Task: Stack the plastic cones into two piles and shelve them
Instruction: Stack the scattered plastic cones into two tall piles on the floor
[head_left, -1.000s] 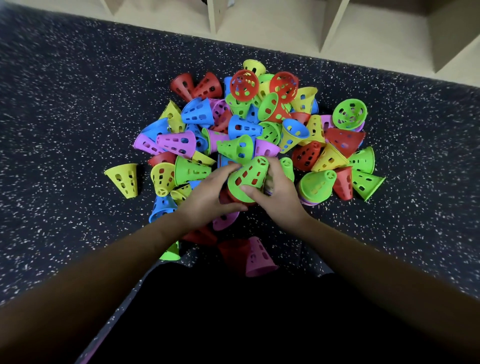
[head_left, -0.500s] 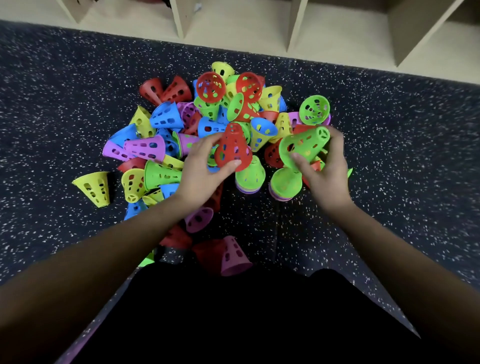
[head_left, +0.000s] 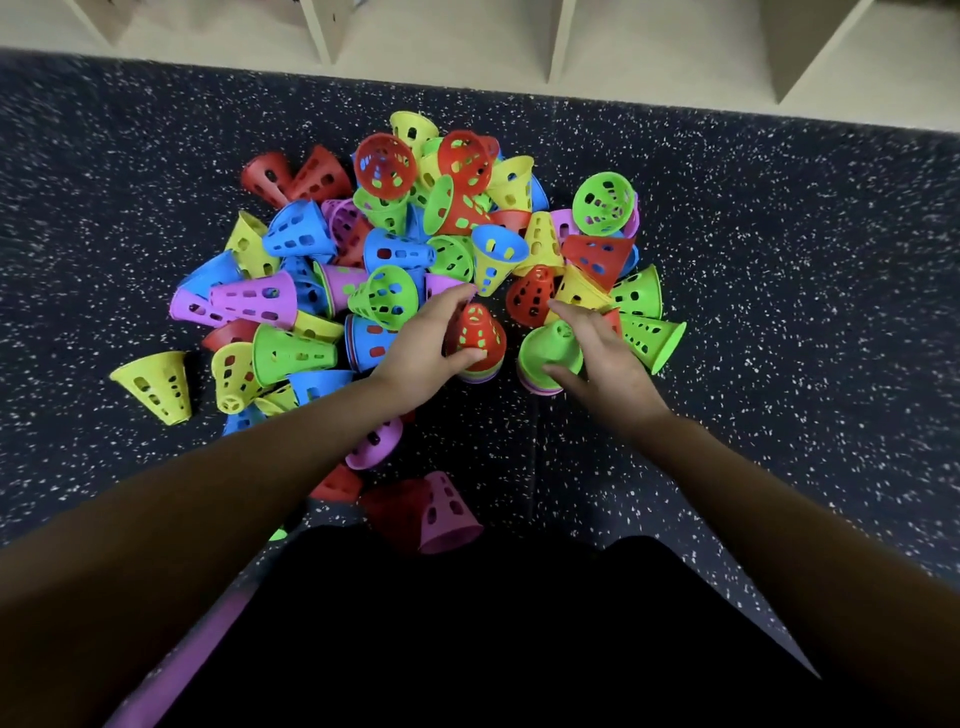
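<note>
A big heap of perforated plastic cones (head_left: 441, 234) in red, blue, green, yellow and purple lies on the dark speckled floor. Two short upright stacks stand at its near edge. The left stack is topped by a red cone (head_left: 478, 335), which my left hand (head_left: 423, 345) grips between thumb and fingers. The right stack is topped by a green cone (head_left: 550, 348); my right hand (head_left: 602, 358) curls round it from the right, thumb at its base.
A light wooden shelf unit (head_left: 561, 47) with open compartments runs along the far edge of the floor. Loose cones lie near me: a purple one over a red one (head_left: 441, 512) and a yellow one (head_left: 156, 384) at the left. My dark lap fills the bottom.
Both hands came down from the heap: the left set its red cone onto the left stack, the right set its green cone onto the right stack.
</note>
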